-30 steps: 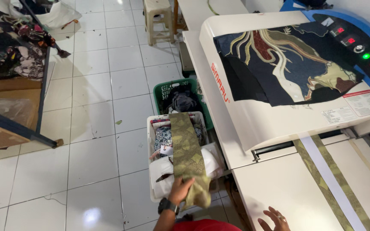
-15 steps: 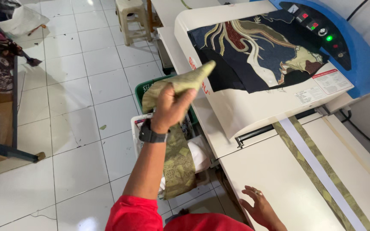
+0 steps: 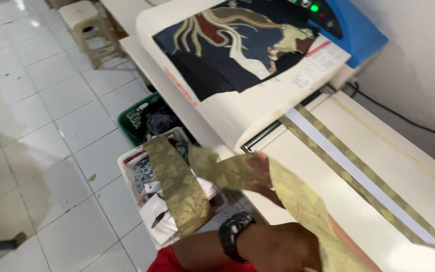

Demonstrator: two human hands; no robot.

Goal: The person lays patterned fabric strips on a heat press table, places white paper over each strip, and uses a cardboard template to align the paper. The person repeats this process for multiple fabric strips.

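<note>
A long olive patterned fabric strip [image 3: 179, 189] runs from the white basket [image 3: 126, 168] up across the table edge and drapes over my arms. My right hand [image 3: 265, 185] grips it at the table's front edge, with the forearm mostly hidden under the cloth. My left hand [image 3: 278, 247], with a black watch [image 3: 235, 234] on the wrist, is at the bottom of the view, closed against the lower hanging part of the same strip.
A cream press machine [image 3: 258, 108] with a blue control end carries a dark printed cloth [image 3: 227, 45]. A white band between olive strips [image 3: 358, 174] lies on the cream table [image 3: 409, 166]. A green basket [image 3: 132, 118] and a plastic stool [image 3: 89, 25] stand on the tiled floor.
My left hand has come down from head height with the fabric strip to the table's front edge. My right hand has left the table top and taken hold of the strip.
</note>
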